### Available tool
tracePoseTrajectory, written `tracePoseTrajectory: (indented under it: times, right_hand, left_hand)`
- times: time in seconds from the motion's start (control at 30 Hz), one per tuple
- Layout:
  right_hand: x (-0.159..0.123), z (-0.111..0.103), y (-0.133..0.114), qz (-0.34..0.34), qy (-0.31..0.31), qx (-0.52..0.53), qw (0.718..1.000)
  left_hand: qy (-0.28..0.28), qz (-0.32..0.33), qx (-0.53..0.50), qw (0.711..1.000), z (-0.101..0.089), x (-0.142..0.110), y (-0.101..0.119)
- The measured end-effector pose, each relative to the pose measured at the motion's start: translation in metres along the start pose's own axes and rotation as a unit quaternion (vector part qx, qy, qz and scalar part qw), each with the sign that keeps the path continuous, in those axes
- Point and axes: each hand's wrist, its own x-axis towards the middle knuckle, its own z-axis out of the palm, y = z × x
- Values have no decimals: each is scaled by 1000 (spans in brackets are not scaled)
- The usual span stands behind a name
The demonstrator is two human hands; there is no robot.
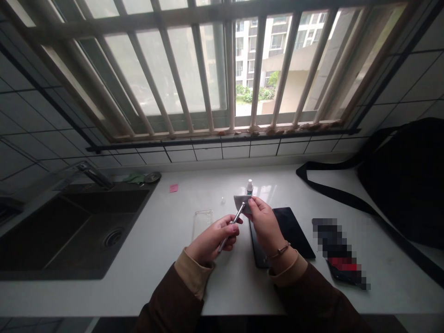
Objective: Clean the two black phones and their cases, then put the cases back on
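Note:
My left hand [222, 233] is closed around a slim silver pen-like stick [237, 217], held at a slant with its upper end touching or just before a grey cloth [239, 202]. Pinched between the thumb and fingers of my right hand [262, 217] is that small cloth, raised above the counter. Behind it stands a small white-capped bottle [250, 185], its lower part hidden. Under my right hand lies a black tablet [291, 231], partly covered by the wrist. A clear phone case [203, 221] rests flat beyond my left hand.
A sink [138, 217] with a faucet [95, 175] is at the left. On the white counter [138, 286] lie a pink note [174, 188] and, at right, a pixelated dark object [342, 254]. A black bag [402, 185] with a trailing strap [333, 194] occupies the right.

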Motion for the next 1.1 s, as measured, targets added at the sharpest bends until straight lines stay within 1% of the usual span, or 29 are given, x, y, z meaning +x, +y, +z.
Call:
tracePoseTrajectory:
  times: [0.03, 0.1, 0.17, 0.23, 0.33, 0.4, 0.5, 0.6, 0.67, 0.77, 0.83, 0.87, 0.93, 1.0, 1.03, 1.1]
  right_hand:
    - [-2, 1, -1, -9, -12, -14, 1000]
    - [-6, 1, -7, -53, -25, -72, 996]
    - [-12, 1, -14, -102, -26, -142, 984]
    - [-17, 1, -20, -131, -22, -181, 975]
    - [-24, 3, -27, -161, -19, -185, 969]
    - [-27, 4, -29, -188, -31, -184, 964]
    - [-28, 5, -28, -229, -75, -190, 952]
    - [-27, 5, -25, -259, -115, -213, 935]
    - [-25, 5, -22, -274, -140, -228, 924]
    - [-25, 5, -21, -284, -184, -230, 912]
    - [-27, 6, -21, -281, -201, -217, 913]
    - [-28, 6, -22, -271, -200, -206, 919]
    - [-30, 8, -24, -223, -186, -147, 945]
    - [-31, 10, -27, -135, -161, -21, 977]
    - [-29, 11, -29, -88, -145, 52, 984]
    - [-24, 11, -30, -20, -103, 169, 980]
  left_hand:
    - [5, 1, -1, 1000, 1, 0, -1]
    - [18, 2, -4, 1000, 2, 1, -1]
    - [33, 0, -5, 999, 3, 2, -1]
    - [42, 0, -3, 999, 4, 2, -1]
    - [44, 9, -2, 999, 5, 2, -2]
    - [49, 14, -4, 999, 4, 3, -3]
    - [67, 17, -20, 997, 3, 4, -6]
    - [67, 24, -45, 996, 2, 5, -8]
    - [61, 33, -65, 996, 3, 6, -9]
    - [67, 48, -90, 993, 4, 8, -10]
    - [69, 54, -100, 991, 4, 9, -11]
    - [66, 55, -107, 991, 4, 9, -11]
    - [54, 57, -130, 988, 3, 8, -11]
    - [34, 57, -178, 982, 1, 6, -10]
    - [20, 54, -208, 976, 0, 5, -8]
    - [-9, 50, -265, 963, -2, 1, -4]
